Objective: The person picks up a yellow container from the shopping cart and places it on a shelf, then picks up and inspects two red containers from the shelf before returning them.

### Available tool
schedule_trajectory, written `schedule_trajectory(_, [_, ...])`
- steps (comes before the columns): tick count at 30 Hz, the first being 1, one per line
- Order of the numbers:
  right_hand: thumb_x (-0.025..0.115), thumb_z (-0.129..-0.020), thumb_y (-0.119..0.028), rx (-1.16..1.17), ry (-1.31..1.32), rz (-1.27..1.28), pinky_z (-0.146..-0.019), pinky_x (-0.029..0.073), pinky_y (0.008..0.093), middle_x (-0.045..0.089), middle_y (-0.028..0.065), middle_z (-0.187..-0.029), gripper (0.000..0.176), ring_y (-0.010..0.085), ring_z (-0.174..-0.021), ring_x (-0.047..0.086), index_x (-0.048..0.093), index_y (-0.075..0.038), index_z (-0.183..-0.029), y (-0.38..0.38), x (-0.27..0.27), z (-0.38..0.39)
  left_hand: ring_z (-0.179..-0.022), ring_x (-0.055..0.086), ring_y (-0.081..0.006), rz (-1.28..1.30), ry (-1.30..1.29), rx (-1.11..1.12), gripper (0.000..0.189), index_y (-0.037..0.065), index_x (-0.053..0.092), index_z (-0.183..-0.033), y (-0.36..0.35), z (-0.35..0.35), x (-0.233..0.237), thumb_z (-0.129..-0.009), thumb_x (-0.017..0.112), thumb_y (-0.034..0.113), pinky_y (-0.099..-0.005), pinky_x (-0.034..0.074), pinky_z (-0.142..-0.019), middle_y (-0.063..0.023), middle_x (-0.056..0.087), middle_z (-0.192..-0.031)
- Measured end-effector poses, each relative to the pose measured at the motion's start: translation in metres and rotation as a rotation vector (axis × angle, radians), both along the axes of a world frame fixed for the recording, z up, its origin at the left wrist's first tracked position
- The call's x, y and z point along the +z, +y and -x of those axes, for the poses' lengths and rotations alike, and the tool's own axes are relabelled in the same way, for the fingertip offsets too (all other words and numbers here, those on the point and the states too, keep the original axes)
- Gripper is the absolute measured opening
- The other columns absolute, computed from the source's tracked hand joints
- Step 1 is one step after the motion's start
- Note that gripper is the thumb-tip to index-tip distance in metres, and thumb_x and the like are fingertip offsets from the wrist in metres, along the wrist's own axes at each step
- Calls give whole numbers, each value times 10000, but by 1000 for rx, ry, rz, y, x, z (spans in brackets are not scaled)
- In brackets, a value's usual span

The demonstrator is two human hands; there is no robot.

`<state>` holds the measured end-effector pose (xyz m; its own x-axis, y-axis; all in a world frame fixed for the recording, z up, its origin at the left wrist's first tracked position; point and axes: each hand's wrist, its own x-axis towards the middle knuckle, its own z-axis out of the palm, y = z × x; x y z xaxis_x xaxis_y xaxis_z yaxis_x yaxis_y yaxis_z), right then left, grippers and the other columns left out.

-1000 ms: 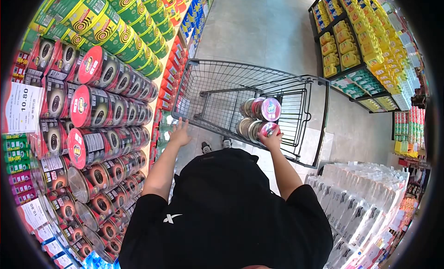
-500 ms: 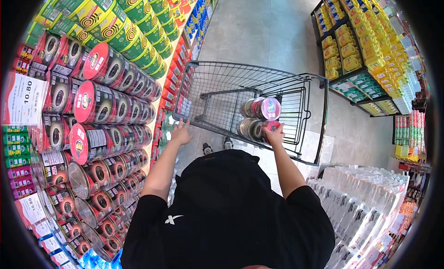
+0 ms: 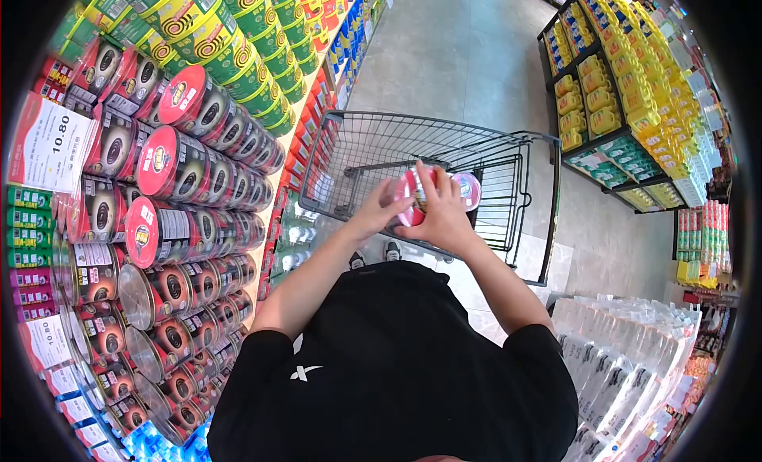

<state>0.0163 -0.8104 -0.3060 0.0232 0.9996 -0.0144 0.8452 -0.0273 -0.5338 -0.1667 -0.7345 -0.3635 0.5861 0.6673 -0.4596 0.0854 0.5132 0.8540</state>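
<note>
A round canister with a red-pink lid [image 3: 412, 215] is held between both hands, over the near side of the shopping cart [image 3: 405, 121]. My left hand [image 3: 379, 213] grips its left side with bent fingers. Wrapped over the top and right side, my right hand [image 3: 443, 211] covers much of its label. Just behind the right hand, another canister [image 3: 470, 191] with a pale pink and white lid lies in the cart, partly hidden.
Stacked black-and-red canisters [image 3: 202, 168] fill the left shelf, beneath green-and-yellow tubs [image 3: 210, 37] marked with spirals. A price sign [image 3: 54, 144] reads 10.80. Yellow jugs [image 3: 599, 93] stand on a rack at right, wrapped clear bottles [image 3: 615, 359] at lower right.
My right hand has raised the red-lidded canister from the cart and moved it left. My left hand has left the cart's near left rim and come onto the canister.
</note>
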Motion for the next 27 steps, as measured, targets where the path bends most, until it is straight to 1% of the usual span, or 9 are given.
schedule_trajectory(2, [891, -652, -545, 78, 71, -52, -1117, 373, 547, 377, 310, -1491, 1253, 500, -1351, 415, 225, -72, -1603, 14, 3, 0, -1331, 517, -242, 24, -80, 107, 921, -47, 262, -1559, 6, 16, -2, -895, 771, 337, -359, 424, -1091, -168, 490, -1478])
schedule_trajectory(4, [799, -827, -498, 162, 462, -51, -1085, 426, 449, 444, 288, -1480, 1031, 372, -1342, 485, 276, -45, -1592, 39, -6, -21, -1243, 567, -273, 70, -31, 85, 764, 61, 392, -1514, 20, 40, 17, -911, 718, 397, -416, 468, -1044, -133, 541, -1395])
schedule_trajectory(7, [653, -956, -522, -150, 802, 254, -1010, 478, 409, 447, 225, -1498, 836, 317, -1304, 510, 336, -49, -1568, 55, 11, -21, -1200, 574, -332, 181, 1, 111, 661, 187, 490, -1448, 32, 67, 37, -897, 656, 512, -530, 488, -993, -112, 557, -1333])
schedule_trajectory(11, [568, -1017, -512, -136, 1245, 491, -908, 522, 414, 498, 106, -1399, 668, 236, -1131, 542, 434, -74, -1503, 67, 12, 2, -1333, 462, -405, 216, -137, 221, 728, 177, 446, -1482, 40, 91, 52, -893, 624, 568, -626, 429, -1022, -142, 488, -1456])
schedule_trajectory(14, [556, -1027, -498, -73, 1291, 519, -871, 535, 395, 524, 91, -1355, 624, 197, -1073, 559, 460, -79, -1479, 74, 19, 20, -1345, 469, -413, 190, -230, 192, 747, 188, 399, -1510, 47, 108, 57, -910, 576, 596, -632, 421, -1028, -130, 472, -1505])
schedule_trajectory(15, [550, -1033, -487, -40, 1296, 507, -848, 540, 372, 543, 74, -1333, 604, 177, -1043, 577, 469, -80, -1473, 77, 18, 25, -1298, 544, -369, 158, -236, 170, 750, 194, 369, -1523, 48, 114, 58, -921, 545, 607, -589, 488, -964, -102, 514, -1489])
schedule_trajectory(19, [539, -1040, -480, 21, 1278, 517, -859, 539, 357, 558, 62, -1330, 598, 165, -1031, 589, 473, -72, -1471, 81, 32, 39, -1147, 644, -226, 136, -319, 229, 595, 167, 502, -1429, 53, 132, 63, -947, 573, 509, -424, 556, -886, -62, 633, -1334])
schedule_trajectory(22, [568, -995, -563, 45, 1283, 496, -923, 521, 480, 517, 135, -1400, 723, 264, -1172, 566, 433, -57, -1493, 85, 26, 46, -1097, 658, -218, 141, -311, 225, 588, 138, 512, -1404, 57, 144, 60, -956, 570, 514, -447, 567, -851, -67, 638, -1311])
schedule_trajectory(27, [605, -957, -601, -33, 1371, 510, -916, 521, 511, 421, 179, -1503, 863, 350, -1238, 541, 297, -57, -1552, 82, 25, 64, -1041, 667, -211, 74, -201, 461, 587, 123, 527, -1359, 33, 126, 90, -946, 600, 534, -450, 556, -897, -64, 651, -1254])
